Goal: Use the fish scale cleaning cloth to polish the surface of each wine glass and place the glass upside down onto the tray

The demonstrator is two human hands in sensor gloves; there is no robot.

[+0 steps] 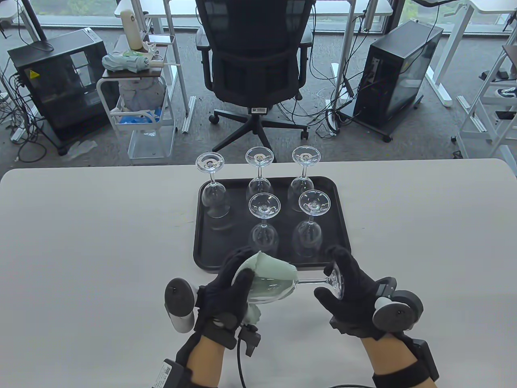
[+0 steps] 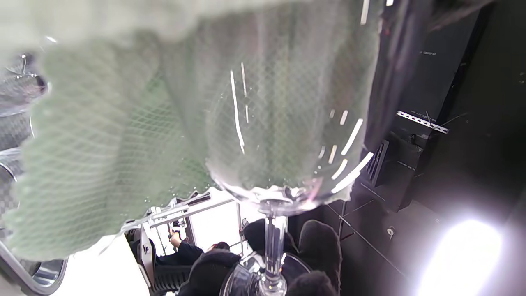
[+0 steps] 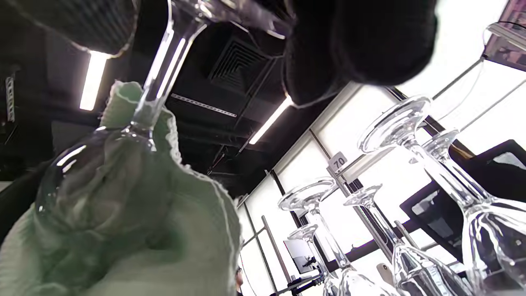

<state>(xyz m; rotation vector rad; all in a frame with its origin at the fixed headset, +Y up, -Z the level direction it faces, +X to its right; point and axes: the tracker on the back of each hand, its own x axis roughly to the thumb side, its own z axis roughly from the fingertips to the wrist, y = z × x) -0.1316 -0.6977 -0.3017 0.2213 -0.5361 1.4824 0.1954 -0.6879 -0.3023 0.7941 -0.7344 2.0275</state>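
Note:
I hold a wine glass (image 1: pixel 282 287) on its side above the table's near edge. My left hand (image 1: pixel 232 283) wraps the pale green cloth (image 1: pixel 268 271) round its bowl (image 2: pixel 283 135). My right hand (image 1: pixel 341 283) pinches the glass's foot (image 1: pixel 336 281), stem (image 3: pixel 160 70) pointing left. Beyond them the black tray (image 1: pixel 202 238) carries several glasses standing upside down, among them one at back left (image 1: pixel 214 194) and one at front right (image 1: pixel 311 230). The cloth (image 3: pixel 123 222) covers most of the bowl in the right wrist view.
A black office chair (image 1: pixel 256 60) stands past the table's far edge. A white trolley (image 1: pixel 139 101) and two dark computer cases (image 1: pixel 60 85) sit on the floor behind. The white table (image 1: pixel 80 242) stretches to both sides of the tray.

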